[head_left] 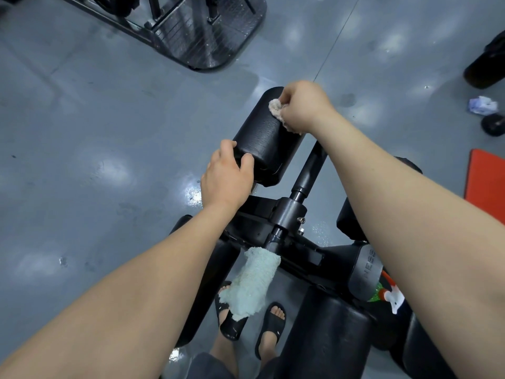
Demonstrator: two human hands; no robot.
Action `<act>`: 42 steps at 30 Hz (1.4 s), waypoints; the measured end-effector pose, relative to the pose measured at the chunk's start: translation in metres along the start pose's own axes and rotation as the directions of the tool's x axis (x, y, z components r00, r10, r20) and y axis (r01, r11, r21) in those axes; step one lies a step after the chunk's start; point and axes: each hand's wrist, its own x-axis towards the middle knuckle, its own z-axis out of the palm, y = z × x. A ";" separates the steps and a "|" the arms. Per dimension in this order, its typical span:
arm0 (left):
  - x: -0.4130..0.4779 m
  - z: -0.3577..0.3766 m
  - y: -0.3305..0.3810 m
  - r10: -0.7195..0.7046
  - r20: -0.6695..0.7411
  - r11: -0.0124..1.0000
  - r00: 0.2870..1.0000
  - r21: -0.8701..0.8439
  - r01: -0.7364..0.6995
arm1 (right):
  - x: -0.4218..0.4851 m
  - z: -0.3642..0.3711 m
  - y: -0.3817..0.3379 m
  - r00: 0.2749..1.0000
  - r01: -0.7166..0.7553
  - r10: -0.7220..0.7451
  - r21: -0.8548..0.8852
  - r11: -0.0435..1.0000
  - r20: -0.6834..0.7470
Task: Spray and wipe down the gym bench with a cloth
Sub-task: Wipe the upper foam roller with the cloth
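Note:
A black padded roller [266, 138] of the gym bench sticks out ahead of me on a black metal post [307, 173]. My right hand [303, 105] grips a small beige cloth [276, 109] and presses it on the roller's far top. My left hand [228, 176] grips the roller's near end, thumb on top. A pale green towel [252, 283] hangs over the bench frame [287, 214] below. A spray bottle [389, 295] with a white and red head lies at the lower right, partly hidden by my right forearm.
More black bench pads [325, 332] stand near my sandalled feet [270, 326]. A dark machine base [207, 31] is at the top. An orange mat [486, 181] lies at the right edge, with crumpled paper [482, 105] and dark weights [493, 124] beyond. The grey floor shows wet patches.

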 end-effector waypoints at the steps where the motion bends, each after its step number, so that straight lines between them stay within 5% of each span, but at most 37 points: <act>1: 0.001 0.000 0.000 -0.007 -0.003 1.000 1.000 -0.006 0.007 | -0.004 0.001 -0.002 1.000 0.020 -0.020 -0.009 1.000 0.016; 17: 0.008 0.005 -0.005 -0.019 -0.019 0.997 1.000 0.079 0.020 | -0.063 0.043 -0.013 0.935 0.346 -0.342 -0.026 0.938 0.092; 29: 0.003 0.006 -0.008 0.044 -0.080 0.999 0.996 0.024 -0.042 | 0.000 0.032 0.012 0.983 0.067 -0.086 -0.124 0.990 -0.161; 42: -0.004 0.002 -0.004 0.133 -0.080 0.991 0.988 0.009 -0.132 | 0.048 -0.001 0.036 0.979 -0.105 0.085 -0.103 0.989 -0.184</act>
